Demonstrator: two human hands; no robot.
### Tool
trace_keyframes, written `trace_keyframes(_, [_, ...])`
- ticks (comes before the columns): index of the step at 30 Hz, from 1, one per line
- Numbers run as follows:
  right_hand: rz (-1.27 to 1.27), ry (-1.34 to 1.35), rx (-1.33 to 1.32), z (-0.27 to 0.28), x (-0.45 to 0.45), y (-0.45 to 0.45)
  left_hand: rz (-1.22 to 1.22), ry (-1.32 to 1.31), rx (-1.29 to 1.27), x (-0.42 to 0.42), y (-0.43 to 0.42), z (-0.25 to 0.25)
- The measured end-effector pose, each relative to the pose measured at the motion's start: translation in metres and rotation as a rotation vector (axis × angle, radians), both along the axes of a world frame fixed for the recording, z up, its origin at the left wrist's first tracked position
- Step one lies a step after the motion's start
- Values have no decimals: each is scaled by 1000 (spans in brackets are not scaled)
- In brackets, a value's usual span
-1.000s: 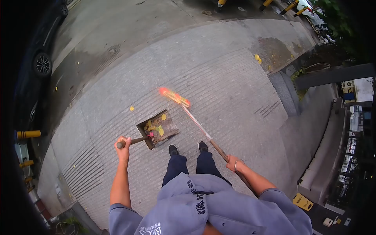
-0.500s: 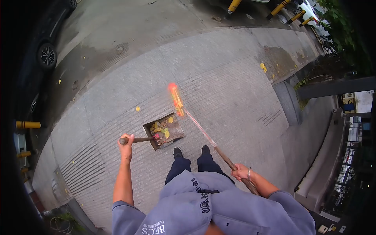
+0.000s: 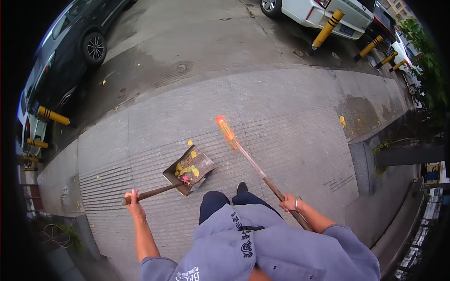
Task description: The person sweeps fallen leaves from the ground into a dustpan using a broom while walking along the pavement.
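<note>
My left hand [image 3: 135, 202] is closed round the wooden handle of a dustpan [image 3: 201, 165], near the handle's end. In the metal pan lie yellow leaves [image 3: 183, 169] and a small pink-red scrap [image 3: 185, 178]. My right hand [image 3: 290, 203], a bangle at its wrist, grips the long stick of a broom [image 3: 253, 165]. The broom's orange and yellow bristle head [image 3: 226, 132] is ahead of the dustpan and to its right, apart from it. One loose yellow leaf [image 3: 190, 142] lies just beyond the pan's far edge.
Grooved concrete paving [image 3: 281, 136] stretches round my feet. Yellow-and-black bollards [image 3: 327, 30] stand ahead right and at the left [image 3: 54, 115]. A dark car [image 3: 77, 51] is parked ahead left, a white car [image 3: 307, 13] ahead right. A low stone block [image 3: 364, 168] is at the right.
My view has tilted up, bringing more of the cars into sight. The dustpan has turned and its handle end swung lower left with my left hand. One shoe is no longer visible.
</note>
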State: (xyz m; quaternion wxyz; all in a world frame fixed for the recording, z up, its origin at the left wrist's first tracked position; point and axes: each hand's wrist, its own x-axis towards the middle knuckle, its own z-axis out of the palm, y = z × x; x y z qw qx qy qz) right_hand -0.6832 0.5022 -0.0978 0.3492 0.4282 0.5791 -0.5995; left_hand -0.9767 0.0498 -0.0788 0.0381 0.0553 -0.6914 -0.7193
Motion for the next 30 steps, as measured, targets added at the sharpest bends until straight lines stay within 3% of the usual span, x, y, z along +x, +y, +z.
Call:
trace_keyframes(7, [465, 25, 170, -49, -147, -4, 149, -8, -130, -24, -13, -31])
trace_keyframes(12, [957, 4, 529, -67, -253, -56, 128, -114, -236, -48, -37, -64])
trace_keyframes(15, [1046, 15, 633, -78, -290, -90, 114, -167, -270, -67, -48, -65])
trace_keyframes(18, [1169, 3, 500, -94, -302, -112, 100, -175, -250, -79, -61, -76])
trace_keyframes(19, [1173, -4, 495, -94, -301, -114, 89, -184, -245, -85, -65, -78])
trace_keyframes(23, [359, -229, -380, -71, -272, -90, 121, -206, -195, -100, -72, -76])
trace_keyframes(27, [416, -134, -247, -19, -269, -92, 186, -162, -142, -105, -81, -82])
trace_keyframes(30, [554, -88, 38, -1, -270, -82, 210, -113, -11, -112, -74, -71])
